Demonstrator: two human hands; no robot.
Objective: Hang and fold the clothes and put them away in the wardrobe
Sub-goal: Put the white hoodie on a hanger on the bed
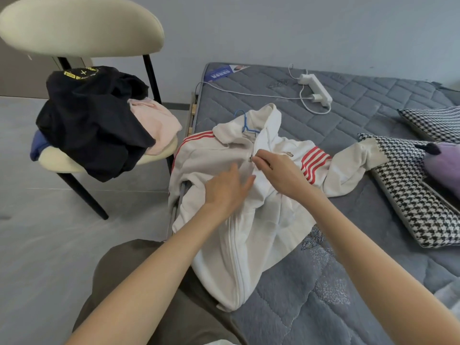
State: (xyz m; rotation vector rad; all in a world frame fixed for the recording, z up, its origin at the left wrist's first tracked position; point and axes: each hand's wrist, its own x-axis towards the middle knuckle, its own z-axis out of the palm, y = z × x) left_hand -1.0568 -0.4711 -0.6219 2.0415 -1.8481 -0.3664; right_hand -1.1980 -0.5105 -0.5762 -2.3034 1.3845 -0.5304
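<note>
One jacket (263,235) on grey mattress (361,290) | left hand (227,189) spread flat | right hand (281,173) pinching zipper pull (251,158) | chair (82,28) beside

A grey quilted mattress (368,115) carries a white jacket (268,225) with red stripes, spread over its near left corner (one side hangs past the edge). Farther back lies a white power strip (316,89) with its cable. Houndstooth cushions (410,195) lie along the right. Beside the bed, a chair (82,28) on the grey floor (49,245) holds a black garment (94,135) and a pink garment (156,123).

Black garment print (81,72) and mattress label (220,73) are illegible.
</note>
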